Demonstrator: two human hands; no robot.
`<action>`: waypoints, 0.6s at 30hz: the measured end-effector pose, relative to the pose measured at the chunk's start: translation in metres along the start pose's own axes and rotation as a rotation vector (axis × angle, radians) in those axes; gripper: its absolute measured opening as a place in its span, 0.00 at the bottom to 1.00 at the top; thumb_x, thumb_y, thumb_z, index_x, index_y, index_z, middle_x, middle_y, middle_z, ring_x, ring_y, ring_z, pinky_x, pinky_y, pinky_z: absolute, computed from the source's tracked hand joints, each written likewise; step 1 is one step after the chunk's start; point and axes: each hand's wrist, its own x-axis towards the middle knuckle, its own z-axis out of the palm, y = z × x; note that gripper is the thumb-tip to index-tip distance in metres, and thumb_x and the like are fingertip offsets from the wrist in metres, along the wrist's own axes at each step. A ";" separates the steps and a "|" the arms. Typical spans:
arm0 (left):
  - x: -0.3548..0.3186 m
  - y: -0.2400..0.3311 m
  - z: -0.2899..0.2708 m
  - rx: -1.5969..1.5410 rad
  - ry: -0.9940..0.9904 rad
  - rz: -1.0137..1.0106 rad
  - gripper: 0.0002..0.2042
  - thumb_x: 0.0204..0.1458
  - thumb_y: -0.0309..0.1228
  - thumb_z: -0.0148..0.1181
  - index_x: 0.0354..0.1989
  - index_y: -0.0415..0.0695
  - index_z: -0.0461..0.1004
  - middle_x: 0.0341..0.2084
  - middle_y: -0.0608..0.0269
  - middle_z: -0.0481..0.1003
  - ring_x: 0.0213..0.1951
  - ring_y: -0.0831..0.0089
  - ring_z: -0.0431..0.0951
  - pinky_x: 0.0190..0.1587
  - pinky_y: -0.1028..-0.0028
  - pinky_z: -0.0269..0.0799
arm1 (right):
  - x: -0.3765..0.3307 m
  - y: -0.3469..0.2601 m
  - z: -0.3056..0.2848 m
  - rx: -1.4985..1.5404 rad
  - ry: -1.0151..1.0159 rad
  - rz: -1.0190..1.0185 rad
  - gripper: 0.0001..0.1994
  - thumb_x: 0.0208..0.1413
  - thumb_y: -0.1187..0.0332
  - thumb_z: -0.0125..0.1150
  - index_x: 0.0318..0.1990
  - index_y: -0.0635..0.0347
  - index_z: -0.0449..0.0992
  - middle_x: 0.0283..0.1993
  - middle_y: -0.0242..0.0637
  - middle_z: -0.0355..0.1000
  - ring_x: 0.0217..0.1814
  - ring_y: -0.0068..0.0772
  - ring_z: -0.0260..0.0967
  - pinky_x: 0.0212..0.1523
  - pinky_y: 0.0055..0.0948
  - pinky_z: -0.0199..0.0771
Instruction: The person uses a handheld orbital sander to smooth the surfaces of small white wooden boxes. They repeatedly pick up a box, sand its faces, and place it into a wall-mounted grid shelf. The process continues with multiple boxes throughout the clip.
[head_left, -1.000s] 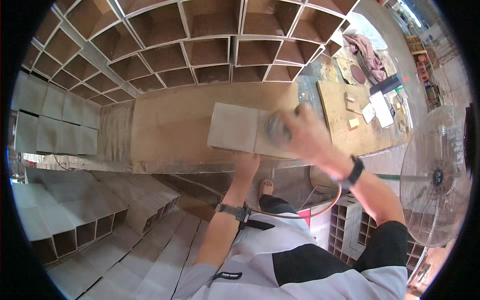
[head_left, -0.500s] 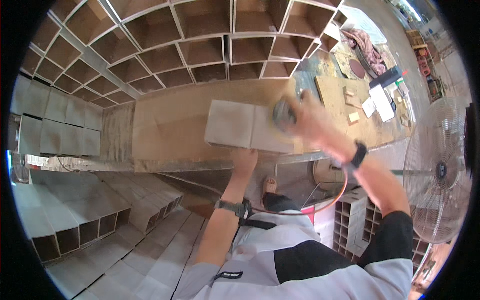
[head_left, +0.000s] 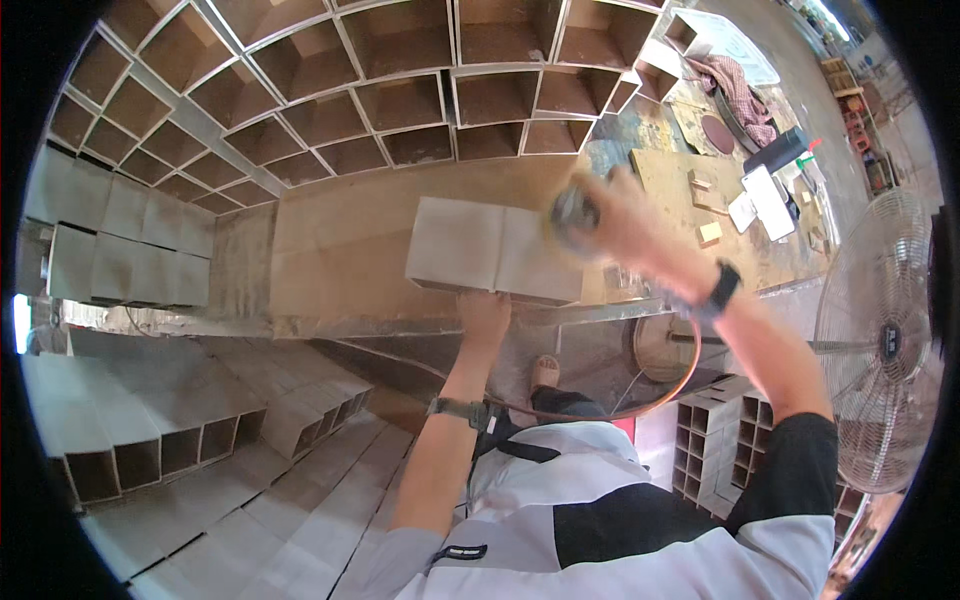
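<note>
Left hand (head_left: 484, 318) met the box (head_left: 455, 240), mid-frame on the counter (head_left: 335, 235), but I couldn't tell its grip; right hand (head_left: 628, 218), apart, clasped a blurred sander (head_left: 573, 216) by the box's right end. Sanding seemed the step, the next stroke likely calling for a steady box.

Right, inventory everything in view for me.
box: 1 or 2 (seam unclear), pale grey, centre
tool: 1, dark, blurred, box's right end
bench: 1, brown, centre
open boxes: many, brown inside, bench's far side
stacked boxes: many, grey, left and lower left
fan: 1, grey, right
board: 1, tan, right of tool
wood blocks: several, tan, on board
slab: 1, white, on board
cloth: 1, checked red, upper right
disc: 1, dark red, near cloth
tub: 1, whitish, upper right
hose: 1, orange-brown, below right forearm
shirt: 1, mostly white, bottom
wristbands: 2, dark, wrists
left hand: 1, bare, box's near side
right hand: 1, bare, on tool
</note>
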 end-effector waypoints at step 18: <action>0.010 0.021 -0.094 -0.809 -0.032 -0.510 0.17 0.52 0.24 0.59 0.51 0.37 0.71 0.47 0.58 0.75 0.49 0.68 0.74 0.53 0.69 0.69 | -0.175 0.128 0.056 1.790 0.924 0.690 0.20 0.64 0.55 0.51 0.55 0.60 0.68 0.42 0.38 0.71 0.33 0.31 0.69 0.28 0.30 0.71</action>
